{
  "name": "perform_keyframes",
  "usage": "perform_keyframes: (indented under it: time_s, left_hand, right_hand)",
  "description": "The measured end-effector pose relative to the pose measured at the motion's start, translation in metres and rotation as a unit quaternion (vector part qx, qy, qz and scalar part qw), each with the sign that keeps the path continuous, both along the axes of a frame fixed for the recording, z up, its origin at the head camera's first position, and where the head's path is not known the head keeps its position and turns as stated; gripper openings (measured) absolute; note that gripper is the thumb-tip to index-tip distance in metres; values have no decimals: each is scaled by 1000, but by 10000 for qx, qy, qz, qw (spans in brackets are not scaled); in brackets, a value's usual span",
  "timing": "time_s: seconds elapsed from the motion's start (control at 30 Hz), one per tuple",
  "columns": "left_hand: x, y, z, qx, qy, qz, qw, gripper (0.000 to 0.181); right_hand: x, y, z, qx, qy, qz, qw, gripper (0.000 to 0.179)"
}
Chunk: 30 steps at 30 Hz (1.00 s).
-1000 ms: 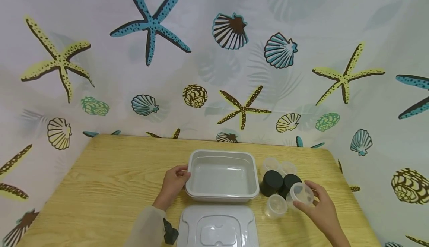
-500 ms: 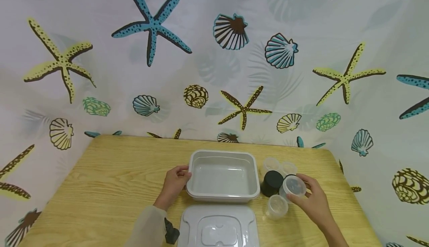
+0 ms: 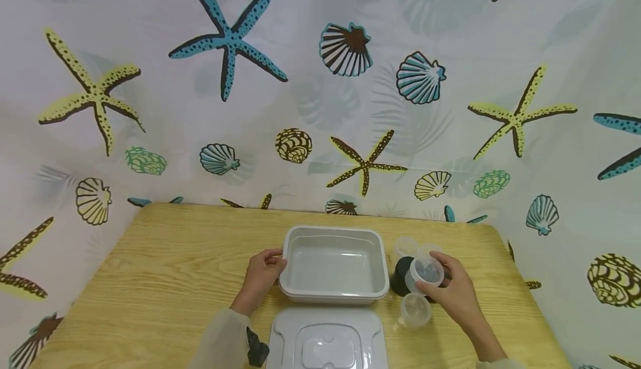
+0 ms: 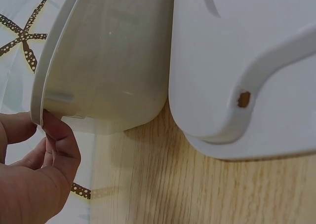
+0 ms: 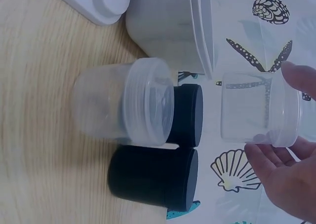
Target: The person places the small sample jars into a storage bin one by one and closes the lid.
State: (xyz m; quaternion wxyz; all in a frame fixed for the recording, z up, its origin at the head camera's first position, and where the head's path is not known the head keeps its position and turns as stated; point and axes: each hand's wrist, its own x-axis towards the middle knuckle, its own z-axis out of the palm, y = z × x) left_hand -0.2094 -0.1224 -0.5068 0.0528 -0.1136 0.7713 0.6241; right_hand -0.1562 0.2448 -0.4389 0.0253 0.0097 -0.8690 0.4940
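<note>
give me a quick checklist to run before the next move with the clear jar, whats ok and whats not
1. Right hand has a grip on the clear jar: ok, thumb and fingers hold it near its wide end.
2. Left hand is on the gray container: ok, it pinches the rim.
3. Container is uncovered: ok, the lid lies in front of it on the table.
4. Held jar is above the container: not ok, it is to the right, above the black jars.
5. Held jar is apart from the black jars: ok, the right wrist view shows a gap.
6. Held jar is tightly closed: cannot tell.
</note>
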Motion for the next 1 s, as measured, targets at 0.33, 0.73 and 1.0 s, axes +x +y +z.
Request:
perform_keyframes:
  time_s: [0.33,0.73,1.0]
  left_hand:
    - [0,-1,1,-13,-30,52,10000,34]
    - [0,-2,0,27,-107,-22,9999,36]
    - [-1,-2,-4,137,-71,1,9999,35]
  right_hand:
    - [-16,-24,2,-149,-39,79,9999,66]
    - [-25,-47,0,-186,-87,216,9996,68]
    - [-27,-59,-2,-221,-134,184,9995,69]
